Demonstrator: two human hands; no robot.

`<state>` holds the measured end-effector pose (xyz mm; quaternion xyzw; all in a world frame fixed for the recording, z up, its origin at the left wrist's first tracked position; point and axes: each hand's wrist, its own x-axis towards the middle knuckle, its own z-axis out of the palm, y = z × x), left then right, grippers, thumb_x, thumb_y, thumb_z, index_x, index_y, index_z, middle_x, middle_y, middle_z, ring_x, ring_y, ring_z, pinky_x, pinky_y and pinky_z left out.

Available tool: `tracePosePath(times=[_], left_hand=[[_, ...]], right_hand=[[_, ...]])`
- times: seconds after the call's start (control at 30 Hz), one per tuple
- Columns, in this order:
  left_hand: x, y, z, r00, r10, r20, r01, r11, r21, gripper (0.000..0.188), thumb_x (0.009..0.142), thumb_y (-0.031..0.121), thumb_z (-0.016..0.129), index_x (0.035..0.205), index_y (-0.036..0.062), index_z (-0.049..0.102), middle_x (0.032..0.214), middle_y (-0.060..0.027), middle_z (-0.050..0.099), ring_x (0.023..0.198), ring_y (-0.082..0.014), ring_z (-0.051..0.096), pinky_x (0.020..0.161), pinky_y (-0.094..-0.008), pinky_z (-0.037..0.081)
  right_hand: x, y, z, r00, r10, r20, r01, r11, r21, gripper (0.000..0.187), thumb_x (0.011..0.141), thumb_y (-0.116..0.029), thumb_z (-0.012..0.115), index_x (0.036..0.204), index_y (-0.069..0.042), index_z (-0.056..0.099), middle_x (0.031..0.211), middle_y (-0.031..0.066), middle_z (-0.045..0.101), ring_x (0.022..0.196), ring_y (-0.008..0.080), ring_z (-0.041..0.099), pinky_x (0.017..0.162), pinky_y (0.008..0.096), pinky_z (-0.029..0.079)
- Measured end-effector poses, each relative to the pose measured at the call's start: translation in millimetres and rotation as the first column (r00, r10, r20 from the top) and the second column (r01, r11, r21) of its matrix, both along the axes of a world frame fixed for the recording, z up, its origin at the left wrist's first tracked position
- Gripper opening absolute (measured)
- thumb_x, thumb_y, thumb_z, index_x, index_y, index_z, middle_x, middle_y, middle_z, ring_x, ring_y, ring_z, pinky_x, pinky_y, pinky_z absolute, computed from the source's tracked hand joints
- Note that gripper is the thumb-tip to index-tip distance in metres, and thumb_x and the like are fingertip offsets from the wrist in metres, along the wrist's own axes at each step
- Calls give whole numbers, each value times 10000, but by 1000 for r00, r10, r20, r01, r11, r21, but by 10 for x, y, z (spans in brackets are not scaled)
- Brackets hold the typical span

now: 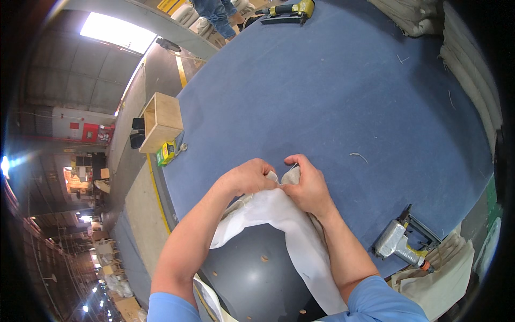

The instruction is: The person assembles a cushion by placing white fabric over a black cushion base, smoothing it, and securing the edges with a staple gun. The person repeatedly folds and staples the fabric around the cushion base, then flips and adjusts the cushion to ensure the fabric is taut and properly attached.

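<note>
A dark grey panel (252, 268) with several small holes sits in front of me, and white fabric (263, 206) wraps round its edge. My left hand (251, 176) pinches the fabric at the panel's far edge, with a bit of pale cloth between thumb and fingers. Close beside it, my right hand (308, 187) grips a beige fold (291, 175) of the cover with thumb and forefinger. Only a small gap separates the two hands. More of the beige cloth shows under my forearms, mostly hidden.
A silver staple gun (394, 241) lies at the right of the blue-covered table (322, 91); a yellow-black one (292, 11) lies at its far edge. At left stand a wooden box (163, 121) and a yellow-green carton (166, 154). Beige fabric (472, 70) is heaped at right. Someone's legs (214, 16) show beyond.
</note>
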<state>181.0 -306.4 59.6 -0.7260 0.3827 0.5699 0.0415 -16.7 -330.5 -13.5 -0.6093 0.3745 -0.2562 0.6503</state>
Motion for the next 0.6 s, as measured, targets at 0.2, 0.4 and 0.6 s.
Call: tracePosePath(times=[0.2, 0.4, 0.6], left_hand=[[-163, 128, 104, 956, -147, 252, 192, 968, -162, 286, 868, 190, 712, 1090, 28, 791, 818, -138, 744, 740, -241, 700, 722, -395, 549], [-353, 407, 173, 962, 41, 271, 69, 921, -384, 196, 916, 161, 655, 1027, 43, 766, 907, -190, 745, 858, -372, 721, 785, -462, 554], [-523, 627, 106, 933, 180, 312, 14, 847, -531, 171, 995, 125, 627, 1087, 51, 751, 946, -170, 750, 882, -392, 712, 801, -441, 554]], right_hand=[[-41, -25, 9, 1000, 3, 17, -4, 999, 54, 575, 747, -98, 806, 1284, 8, 631, 1027, 157, 743, 968, 253, 720, 871, 381, 557], [-87, -69, 3, 993, 111, -49, -107, 990, 88, 432, 778, -123, 783, 1184, 1, 704, 1033, 131, 756, 938, 238, 726, 841, 382, 563], [-131, -109, 102, 972, 231, -50, -219, 959, 179, 178, 837, -111, 773, 989, -21, 794, 909, 110, 770, 827, 216, 725, 775, 376, 568]])
